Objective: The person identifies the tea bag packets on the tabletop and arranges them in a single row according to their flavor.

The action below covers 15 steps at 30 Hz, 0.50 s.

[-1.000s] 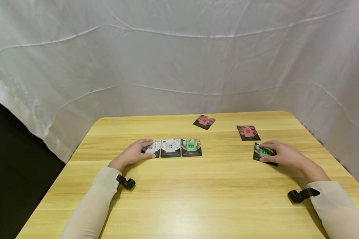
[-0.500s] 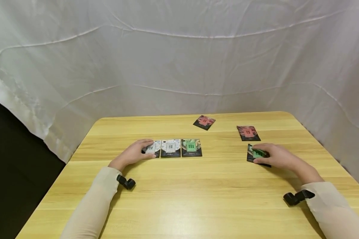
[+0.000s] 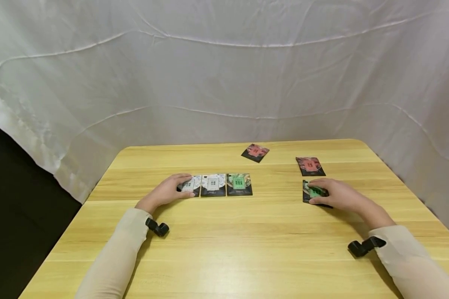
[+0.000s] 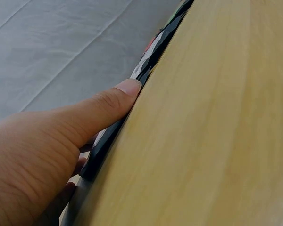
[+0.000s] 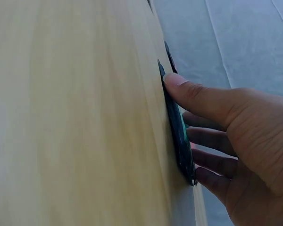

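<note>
My left hand (image 3: 166,191) holds the leftmost white-and-black sachet (image 3: 189,186), thumb on its near edge and fingers at its far edge. Close beside it lie a second white sachet (image 3: 213,185) and a green-and-black one (image 3: 239,185), forming a row. On the right, my right hand (image 3: 339,195) grips another green sachet (image 3: 315,192) between thumb and fingers, low over the tabletop. In the right wrist view this sachet (image 5: 178,132) appears edge-on, the thumb on its near edge. The palm side of both hands is hidden in the head view.
Two red-and-black sachets lie farther back: one tilted (image 3: 255,153) near the far edge, the other (image 3: 310,166) just behind my right hand. A light wooden table (image 3: 224,249) bears everything. Behind it hangs a pale curtain (image 3: 224,83).
The right hand has moved left with the green sachet, which now sits straighter and nearer the row. The left hand and the other sachets have stayed in place.
</note>
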Tool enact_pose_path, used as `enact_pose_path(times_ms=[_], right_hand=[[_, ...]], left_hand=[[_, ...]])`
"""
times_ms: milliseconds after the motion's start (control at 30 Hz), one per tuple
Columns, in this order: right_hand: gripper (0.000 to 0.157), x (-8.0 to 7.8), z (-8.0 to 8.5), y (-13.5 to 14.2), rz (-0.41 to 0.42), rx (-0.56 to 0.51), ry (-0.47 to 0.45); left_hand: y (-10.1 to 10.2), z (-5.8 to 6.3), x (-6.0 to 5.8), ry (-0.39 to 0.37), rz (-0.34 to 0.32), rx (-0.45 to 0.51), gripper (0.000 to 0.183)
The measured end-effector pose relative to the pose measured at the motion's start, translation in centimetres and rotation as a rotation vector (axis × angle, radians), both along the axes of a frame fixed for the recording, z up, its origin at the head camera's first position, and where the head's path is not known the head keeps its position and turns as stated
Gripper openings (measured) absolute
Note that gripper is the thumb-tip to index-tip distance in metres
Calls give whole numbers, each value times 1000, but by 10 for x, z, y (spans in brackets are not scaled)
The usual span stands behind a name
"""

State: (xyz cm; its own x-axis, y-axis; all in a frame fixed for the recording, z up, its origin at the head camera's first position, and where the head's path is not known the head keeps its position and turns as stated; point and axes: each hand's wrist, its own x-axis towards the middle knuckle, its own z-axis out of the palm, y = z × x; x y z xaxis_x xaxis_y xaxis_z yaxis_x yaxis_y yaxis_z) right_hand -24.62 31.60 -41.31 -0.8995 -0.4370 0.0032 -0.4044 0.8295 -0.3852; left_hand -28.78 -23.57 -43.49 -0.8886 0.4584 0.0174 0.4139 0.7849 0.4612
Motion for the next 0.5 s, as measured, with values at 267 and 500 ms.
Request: enact_pose_path(times_ms=[267, 500], right_hand=[[69, -6, 1, -15, 62, 32, 25], [68, -12, 5, -28, 87, 53, 26]], left_hand=[[0, 0, 0, -6, -2, 1, 83], [-1, 0, -1, -1, 0, 0, 83]])
